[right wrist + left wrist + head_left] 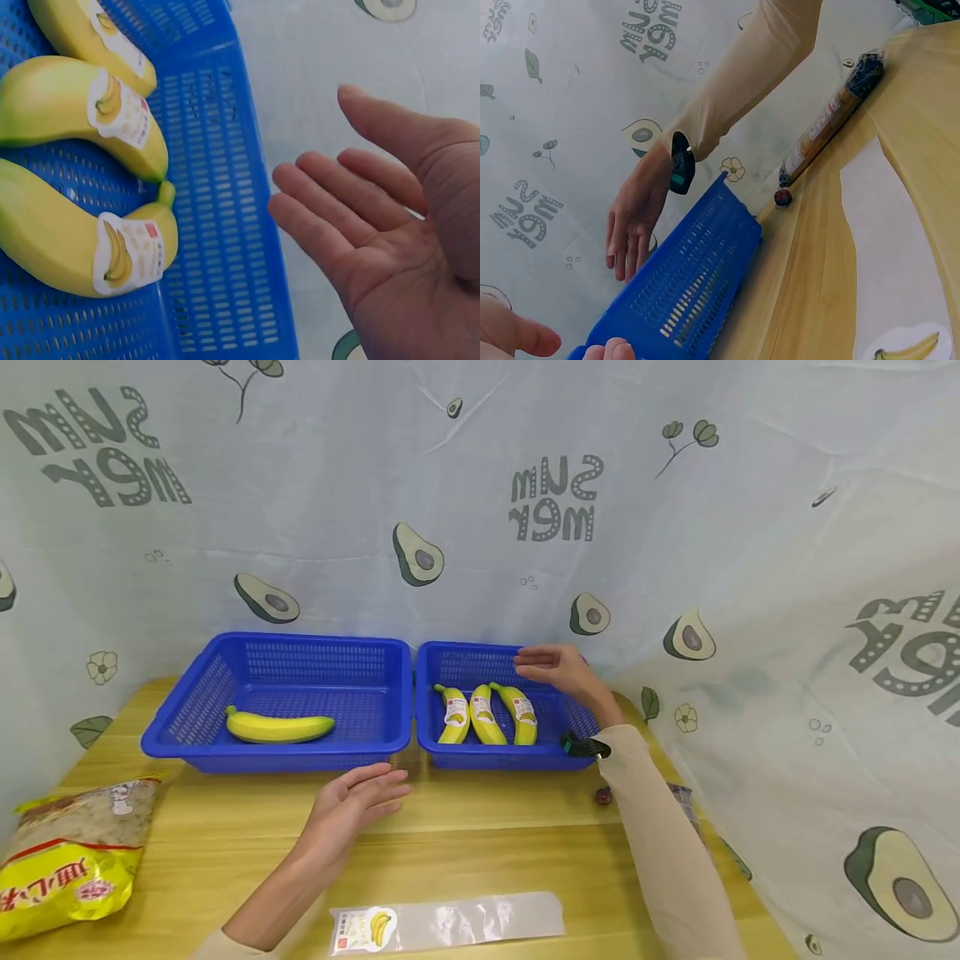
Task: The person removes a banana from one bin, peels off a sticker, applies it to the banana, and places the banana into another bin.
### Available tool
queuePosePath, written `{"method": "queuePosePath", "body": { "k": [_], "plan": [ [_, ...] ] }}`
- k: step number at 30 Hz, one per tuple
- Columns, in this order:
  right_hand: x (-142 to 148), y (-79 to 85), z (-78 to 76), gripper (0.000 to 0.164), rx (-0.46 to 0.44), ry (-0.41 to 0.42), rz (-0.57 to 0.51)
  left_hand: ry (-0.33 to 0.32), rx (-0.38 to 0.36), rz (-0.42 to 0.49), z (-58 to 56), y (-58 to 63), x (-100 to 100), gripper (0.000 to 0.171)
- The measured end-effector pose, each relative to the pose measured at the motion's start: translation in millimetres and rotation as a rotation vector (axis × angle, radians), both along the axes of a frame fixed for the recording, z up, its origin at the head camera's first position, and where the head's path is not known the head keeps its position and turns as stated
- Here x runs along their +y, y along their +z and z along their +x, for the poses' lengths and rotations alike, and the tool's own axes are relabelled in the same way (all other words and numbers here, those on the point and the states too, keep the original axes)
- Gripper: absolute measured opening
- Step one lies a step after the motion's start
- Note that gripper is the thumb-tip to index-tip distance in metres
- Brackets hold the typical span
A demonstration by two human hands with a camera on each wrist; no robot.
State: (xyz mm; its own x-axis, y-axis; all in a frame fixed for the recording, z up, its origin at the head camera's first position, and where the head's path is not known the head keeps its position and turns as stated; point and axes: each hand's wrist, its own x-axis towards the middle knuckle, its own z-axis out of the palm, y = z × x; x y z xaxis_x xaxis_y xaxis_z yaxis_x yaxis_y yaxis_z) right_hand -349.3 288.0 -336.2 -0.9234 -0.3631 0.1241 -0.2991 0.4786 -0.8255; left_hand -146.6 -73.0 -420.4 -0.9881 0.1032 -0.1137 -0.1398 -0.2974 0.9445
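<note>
Above the right blue basket (510, 760) my right hand (553, 670) hovers with its fingers extended and holds nothing. Three bananas with white stickers lie side by side in that basket; the rightmost banana (517, 714) is nearest the hand. The right wrist view shows a stickered banana (82, 232) beside the open palm of my right hand (382, 232). My left hand (360, 797) is over the table just in front of the left blue basket (277, 760), fingers loosely extended, with nothing in it. One banana without a visible sticker (277, 727) lies in the left basket.
A strip of sticker backing (465, 922) with one banana sticker lies at the table's front. A yellow bag of food (75, 860) stands at the left edge. Near the right edge lie a long packet (829, 124) and a small dark red object (603, 795). A patterned curtain (337, 485) hangs behind.
</note>
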Motion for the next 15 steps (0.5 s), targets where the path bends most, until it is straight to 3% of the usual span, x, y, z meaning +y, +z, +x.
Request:
{"method": "queuePosePath", "body": {
  "k": [8, 15],
  "plan": [
    [-19, 0.4, 7.3, 0.051, 0.057, 0.117, -0.025, 0.053, -0.022, 0.031, -2.8, -1.7, -35, 0.045],
    [-35, 8.5, 12.5, 0.051, 0.057, 0.159, -0.030, 0.059, -0.033, 0.032, -7.7, -2.9, -47, 0.046]
  ]
}}
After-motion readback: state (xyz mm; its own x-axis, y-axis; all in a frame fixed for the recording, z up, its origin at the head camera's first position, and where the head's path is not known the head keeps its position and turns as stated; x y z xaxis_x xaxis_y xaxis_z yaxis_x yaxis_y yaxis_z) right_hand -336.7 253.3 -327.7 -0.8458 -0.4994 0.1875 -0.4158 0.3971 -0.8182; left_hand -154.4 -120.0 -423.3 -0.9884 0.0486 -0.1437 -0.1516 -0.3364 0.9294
